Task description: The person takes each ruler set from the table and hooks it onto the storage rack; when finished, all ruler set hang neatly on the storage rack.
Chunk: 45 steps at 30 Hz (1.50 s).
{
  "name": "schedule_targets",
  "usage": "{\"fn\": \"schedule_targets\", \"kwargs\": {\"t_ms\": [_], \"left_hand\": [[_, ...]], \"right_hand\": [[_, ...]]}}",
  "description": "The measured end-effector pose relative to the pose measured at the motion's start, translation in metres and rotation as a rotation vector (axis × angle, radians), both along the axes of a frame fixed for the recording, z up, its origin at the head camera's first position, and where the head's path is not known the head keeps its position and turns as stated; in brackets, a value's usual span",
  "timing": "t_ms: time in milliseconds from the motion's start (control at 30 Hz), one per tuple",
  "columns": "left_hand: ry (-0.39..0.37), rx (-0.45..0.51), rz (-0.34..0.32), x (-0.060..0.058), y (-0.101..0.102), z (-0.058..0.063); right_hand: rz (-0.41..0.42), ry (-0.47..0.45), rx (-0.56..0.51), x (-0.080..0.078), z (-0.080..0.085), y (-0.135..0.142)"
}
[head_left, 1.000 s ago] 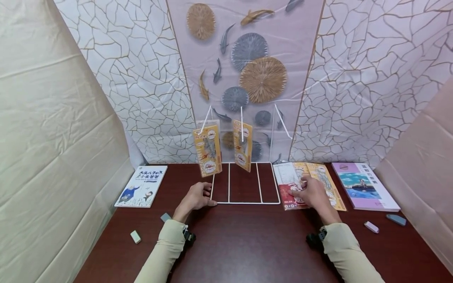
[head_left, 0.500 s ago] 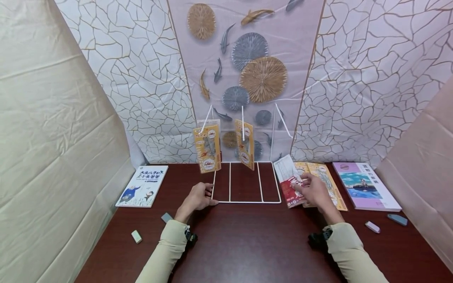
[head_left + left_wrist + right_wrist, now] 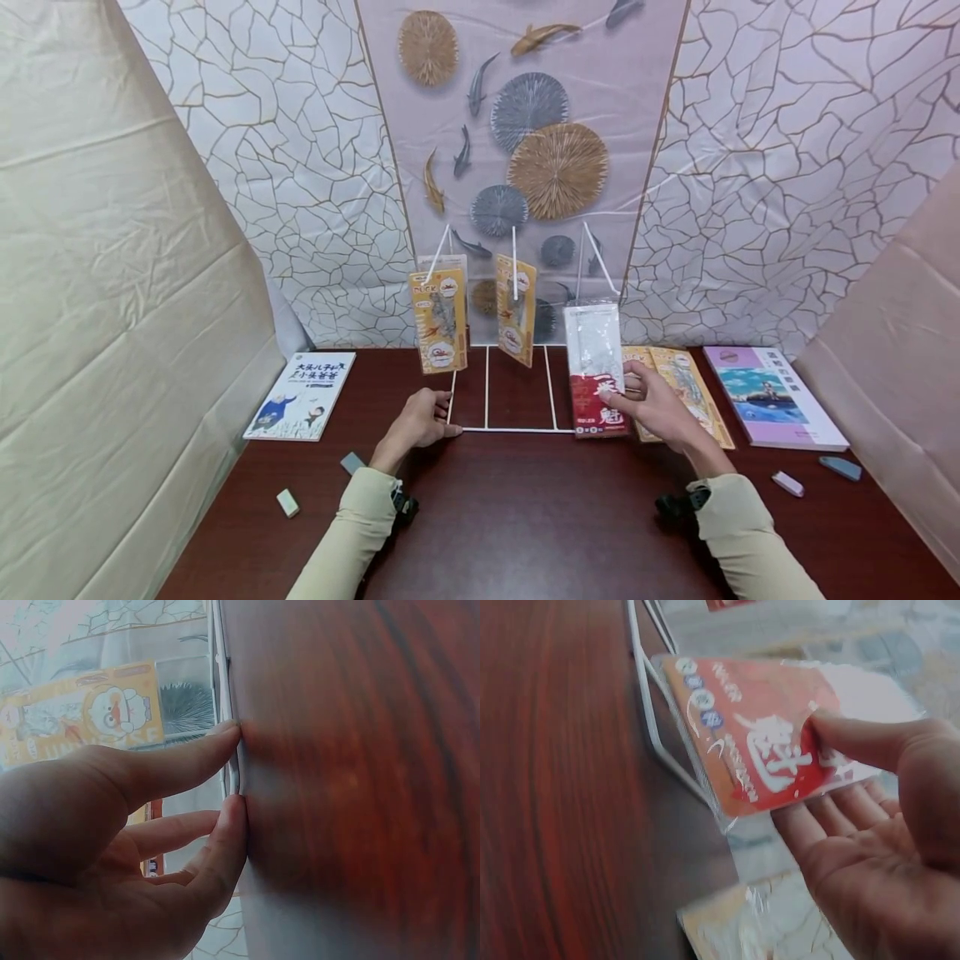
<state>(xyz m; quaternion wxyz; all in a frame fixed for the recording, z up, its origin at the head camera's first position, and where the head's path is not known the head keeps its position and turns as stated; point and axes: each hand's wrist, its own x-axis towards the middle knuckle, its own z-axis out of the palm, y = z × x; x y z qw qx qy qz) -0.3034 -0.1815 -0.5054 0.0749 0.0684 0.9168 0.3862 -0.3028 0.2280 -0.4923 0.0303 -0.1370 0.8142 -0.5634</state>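
Note:
My right hand point(image 3: 660, 408) pinches a red-and-white packet point(image 3: 595, 371) between thumb and fingers. It is printed "RULER" and sits in clear plastic, nearly upright. Its top edge is close to the tip of the right hook point(image 3: 602, 258) of the white wire rack point(image 3: 517, 430); I cannot tell whether the two touch. In the right wrist view the thumb lies on the packet's red face point(image 3: 769, 742), with the fingers behind. My left hand point(image 3: 420, 417) holds the rack's front left corner, thumb and fingers on the wire point(image 3: 231, 769).
Yellow duck-print packets hang on the left hook point(image 3: 442, 325) and middle hook point(image 3: 516, 312). More yellow packets point(image 3: 686, 387) lie right of the rack. A white book point(image 3: 300, 396), a pink book point(image 3: 772, 396), erasers point(image 3: 287, 502) and a grey-blue piece point(image 3: 840, 467) rest on the table.
My right hand has lifted the ruler packet off the yellow packets and moved it left, tilting it up in front of the right hook. The left hand stays at the rack's corner.

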Motion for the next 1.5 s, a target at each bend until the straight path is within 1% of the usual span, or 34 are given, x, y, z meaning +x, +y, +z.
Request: {"fn": "schedule_targets", "kwargs": {"t_ms": [100, 167, 267, 333, 500, 600, 667, 800, 1167, 1333, 1500], "left_hand": [[0.009, -0.007, -0.001, 0.0, 0.0, -0.001], [0.021, -0.013, -0.002, 0.0, -0.001, -0.001], [0.039, -0.023, -0.005, 0.001, -0.001, -0.002], [0.039, -0.015, -0.003, 0.001, -0.001, -0.002], [0.017, 0.025, 0.017, 0.0, -0.001, -0.002], [0.013, 0.021, 0.024, 0.0, -0.001, -0.002], [0.022, 0.0, 0.022, 0.0, -0.002, -0.002], [0.022, -0.008, 0.025, -0.001, -0.002, -0.002], [0.037, -0.007, 0.023, 0.003, -0.002, -0.001], [0.039, -0.016, 0.024, 0.004, -0.003, 0.0], [0.043, -0.03, 0.025, 0.004, -0.003, 0.0]], "right_hand": [[0.075, 0.012, -0.099, 0.004, 0.002, -0.017], [0.122, 0.036, -0.147, 0.006, 0.004, -0.028], [0.177, 0.069, -0.192, 0.012, 0.01, -0.045], [0.186, 0.086, -0.199, 0.018, 0.016, -0.054], [0.168, 0.131, -0.193, 0.031, 0.033, -0.073], [0.138, 0.149, -0.175, 0.036, 0.042, -0.081], [0.118, 0.158, -0.158, 0.037, 0.046, -0.085], [0.111, 0.161, -0.141, 0.038, 0.049, -0.091], [0.132, 0.145, -0.139, 0.035, 0.04, -0.098], [0.114, 0.153, -0.142, 0.031, 0.039, -0.103], [0.08, 0.183, -0.125, 0.021, 0.036, -0.11]]}}
